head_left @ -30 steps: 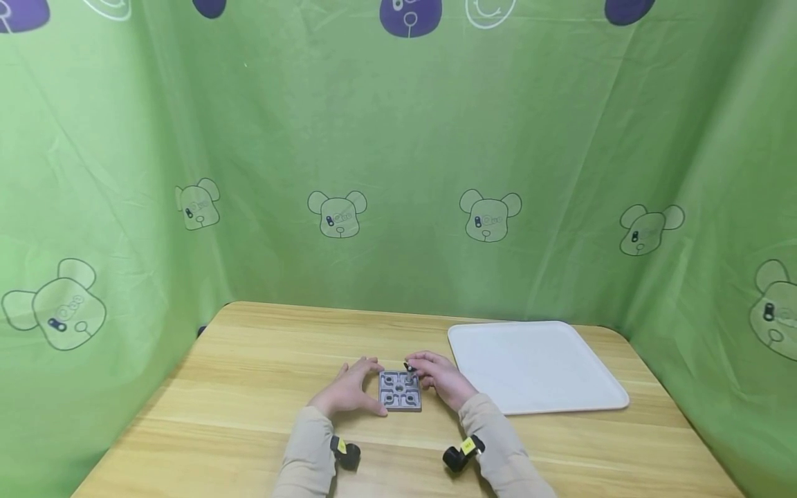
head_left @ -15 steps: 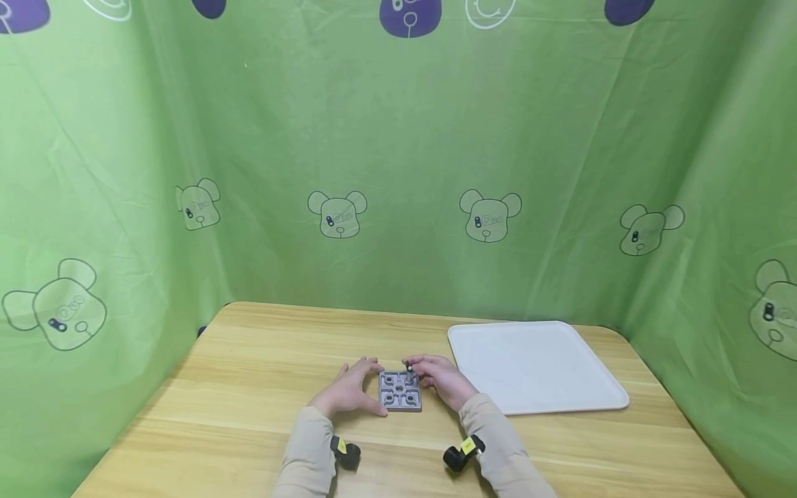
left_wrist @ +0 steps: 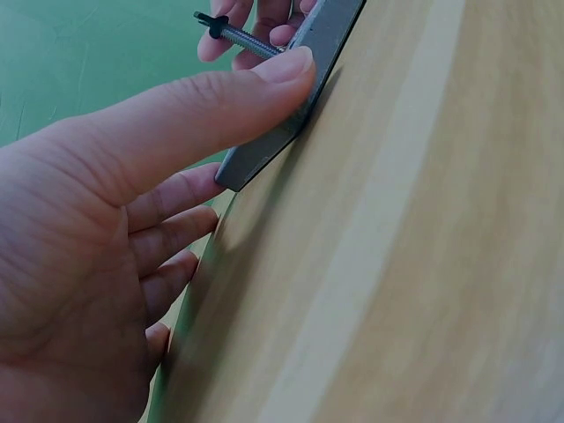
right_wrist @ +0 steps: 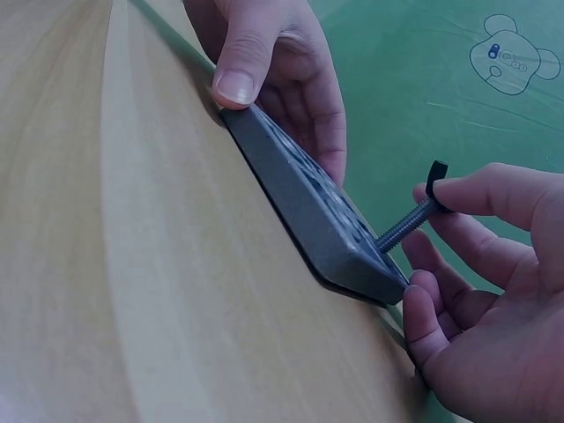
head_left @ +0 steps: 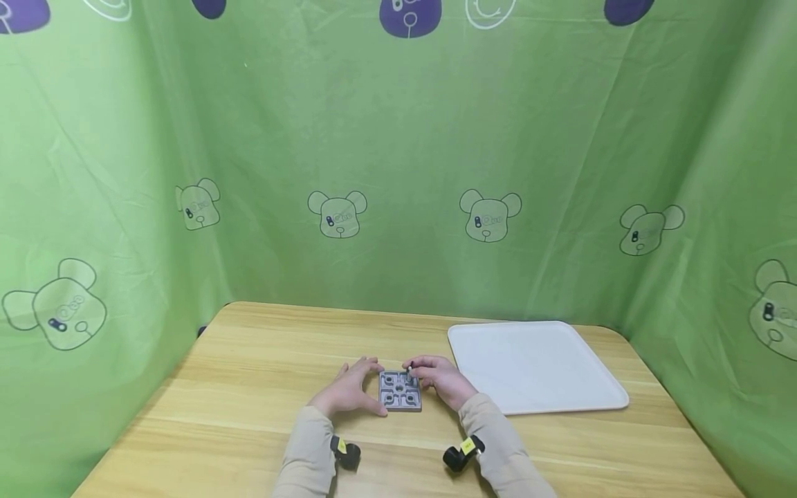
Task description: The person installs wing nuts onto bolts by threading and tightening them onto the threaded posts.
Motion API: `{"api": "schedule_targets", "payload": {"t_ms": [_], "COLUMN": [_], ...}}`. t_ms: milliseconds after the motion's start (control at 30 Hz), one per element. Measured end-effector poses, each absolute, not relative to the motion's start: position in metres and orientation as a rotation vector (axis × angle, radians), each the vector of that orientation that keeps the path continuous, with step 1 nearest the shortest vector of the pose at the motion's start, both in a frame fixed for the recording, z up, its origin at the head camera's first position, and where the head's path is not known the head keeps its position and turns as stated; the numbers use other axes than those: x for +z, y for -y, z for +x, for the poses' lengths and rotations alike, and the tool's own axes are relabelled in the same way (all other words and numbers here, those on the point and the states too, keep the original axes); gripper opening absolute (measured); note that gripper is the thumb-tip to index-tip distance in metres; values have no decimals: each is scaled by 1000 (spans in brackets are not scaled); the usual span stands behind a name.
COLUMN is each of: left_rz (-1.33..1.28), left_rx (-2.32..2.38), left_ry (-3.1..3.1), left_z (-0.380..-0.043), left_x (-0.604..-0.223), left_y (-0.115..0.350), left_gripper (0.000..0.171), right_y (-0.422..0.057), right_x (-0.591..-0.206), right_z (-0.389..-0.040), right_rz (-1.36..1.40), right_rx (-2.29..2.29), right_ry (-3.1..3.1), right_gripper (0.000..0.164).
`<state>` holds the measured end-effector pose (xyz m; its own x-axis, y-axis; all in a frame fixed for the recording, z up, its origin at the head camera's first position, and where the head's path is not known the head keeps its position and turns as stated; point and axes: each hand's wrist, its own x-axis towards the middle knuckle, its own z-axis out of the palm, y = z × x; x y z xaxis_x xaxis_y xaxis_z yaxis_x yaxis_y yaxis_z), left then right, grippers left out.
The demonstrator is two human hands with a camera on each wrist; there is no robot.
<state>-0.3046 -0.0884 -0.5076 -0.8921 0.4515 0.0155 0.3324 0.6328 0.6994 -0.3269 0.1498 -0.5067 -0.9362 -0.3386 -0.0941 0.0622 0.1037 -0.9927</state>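
Note:
A square grey metal plate [head_left: 399, 400] with raised ribs and several holes lies on the table. My left hand [head_left: 349, 391] grips its left side, thumb on the near edge and fingers at the far edge. A threaded wing bolt [right_wrist: 406, 227] with a black head stands up from the plate's far right corner. At that head, the fingers of my right hand [head_left: 443, 380] pinch the bolt, while a lower fingertip sits right at the plate's corner. In the left wrist view the bolt [left_wrist: 249, 40] shows beyond my thumb, its lower end hidden.
To the right on the wooden table [head_left: 268, 360] lies a white tray [head_left: 535, 366], close to my right hand. Green curtain [head_left: 398, 277] with bear faces surrounds the back and sides. Each wrist carries a black camera [head_left: 457, 458].
My right fingers have shifted slightly around the bolt head, and the black head has turned. My left hand and the plate have stayed put.

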Motion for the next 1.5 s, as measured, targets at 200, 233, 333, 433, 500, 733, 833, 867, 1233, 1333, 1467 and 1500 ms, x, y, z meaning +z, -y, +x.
{"api": "schedule_targets", "payload": {"t_ms": [200, 233, 333, 433, 500, 733, 833, 867, 1233, 1333, 1467, 1500], "left_rz": [651, 652, 653, 654, 653, 649, 645, 645, 649, 649, 650, 651], "left_rx": [1101, 1100, 1098, 1100, 1105, 1108, 1104, 1103, 1106, 1105, 1105, 1105], "left_ry": [-2690, -2692, -2696, -2696, -2694, -2690, -2691, -2692, -2695, -2695, -2694, -2693], "left_z": [-304, -304, -304, -304, -305, -305, -304, -304, -305, -305, -306, -306], "left_x": [-508, -508, -508, -508, -508, -508, -508, -508, -510, -510, -510, -510], "left_y": [89, 89, 88, 88, 88, 88, 88, 88, 88, 88, 88, 88], "left_gripper": [86, 86, 86, 85, 85, 86, 86, 86, 86, 86, 86, 86], "right_y": [-149, -148, -147, -146, -145, -144, -145, -145, -147, -149, -150, -150], "right_x": [-507, -506, -504, -501, -500, -503, -504, -504, -506, -505, -505, -505], "right_z": [-327, -327, -325, -323, -322, -324, -326, -326, -330, -330, -329, -329], "right_rz": [-249, -243, -227, -212, -205, -192, -178, -165, -140, -163, -202, -210], "right_rx": [-1879, -1875, -1868, -1870, -1872, -1868, -1896, -1914, -1987, -1971, -1952, -1949], "right_ry": [-2114, -2121, -2143, -2165, -2170, -2176, -2141, -2119, -2045, -2047, -2047, -2046], "right_gripper": [26, 26, 27, 30, 30, 25, 24, 24, 28, 31, 33, 34]}}
